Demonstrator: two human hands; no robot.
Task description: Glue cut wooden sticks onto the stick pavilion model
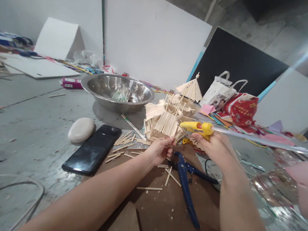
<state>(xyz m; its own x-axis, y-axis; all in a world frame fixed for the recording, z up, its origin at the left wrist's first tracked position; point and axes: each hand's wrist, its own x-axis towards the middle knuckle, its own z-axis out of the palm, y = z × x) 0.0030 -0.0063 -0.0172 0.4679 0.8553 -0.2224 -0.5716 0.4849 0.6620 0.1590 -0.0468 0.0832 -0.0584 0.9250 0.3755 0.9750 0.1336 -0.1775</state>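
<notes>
My left hand (161, 149) pinches the lower front edge of a small house model built of wooden sticks (170, 113); its fingers are pressed together on the sticks. My right hand (213, 147) is wrapped round a yellow hot glue gun (196, 127), whose nozzle points left at the model's right side. A clear glue stick (263, 141) runs out of the gun's back to the right. Loose wooden sticks (126, 140) lie on a brown board (161, 210) under my hands.
Blue-handled pliers (186, 180) lie on the board. A black phone (92, 154) and a white oval stone (81, 130) lie to the left. A steel bowl (117, 91) stands behind; bags (231, 101) and coloured paper at the right; clear plastic (275, 185) near right.
</notes>
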